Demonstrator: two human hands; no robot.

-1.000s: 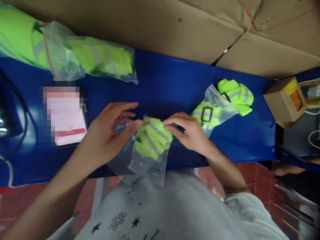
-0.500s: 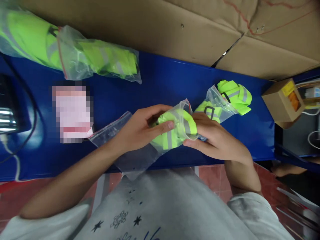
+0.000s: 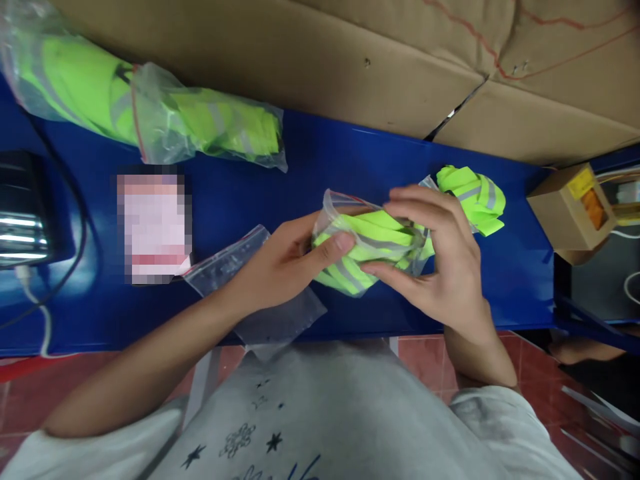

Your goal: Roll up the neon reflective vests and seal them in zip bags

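Note:
A folded neon-yellow reflective vest (image 3: 370, 233) with grey bands sits inside a clear zip bag (image 3: 327, 212) near the table's front. My left hand (image 3: 295, 257) grips the bagged vest, thumb on top and the other fingers hidden beneath or behind it. Over the bundle's right side, my right hand (image 3: 440, 260) is spread, thumb near its lower edge and fingers raised above. A flat, clear zip bag (image 3: 280, 320) lies partly beneath my left forearm. Behind my right hand is another rolled neon-yellow reflective piece (image 3: 473, 197), partly hidden, with clear plastic beside it.
Bagged neon-yellow bundles (image 3: 225, 127) lie along the back left of the blue table (image 3: 325, 160). A blurred-out pink item (image 3: 155, 227) and a black device (image 3: 25, 213) with cables are at left. Cardboard (image 3: 325, 60) stands behind; a small carton (image 3: 570, 207) is at right.
My right hand has lifted and spread its fingers over the bundle. The bagged vest has turned, its red-lined bag edge now toward the upper left. My left hand keeps its grip.

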